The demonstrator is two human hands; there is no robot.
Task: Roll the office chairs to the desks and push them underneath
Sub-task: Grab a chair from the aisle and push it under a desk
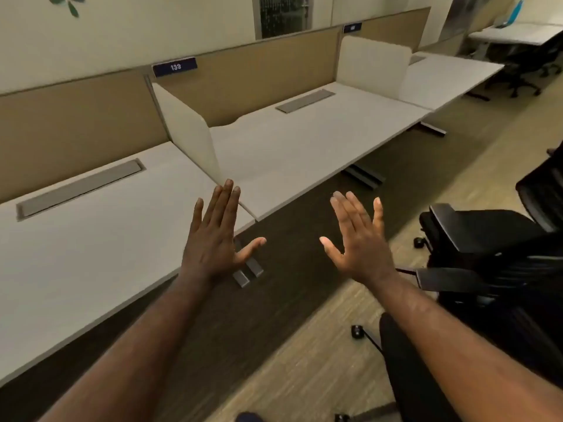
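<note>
My left hand (pixel 216 236) and my right hand (pixel 358 239) are stretched out in front of me, fingers straight and spread, holding nothing. A row of pale desks runs from lower left to upper right: a near desk (pixel 76 254), a middle desk (pixel 304 141) and a far desk (pixel 447 77). Two black office chairs stand on my right, away from the desks: one (pixel 487 236) with armrests facing me, and the back of a second chair (pixel 408 376) under my right forearm. Neither hand touches a chair.
White divider screens (pixel 189 129) stand between the desks, with a tan partition (pixel 249 71) behind them. Metal desk feet (pixel 248 272) jut out onto the dark carpet strip. More black chairs (pixel 524 68) and a table sit at the far right. A chair castor (pixel 357 331) is on the floor.
</note>
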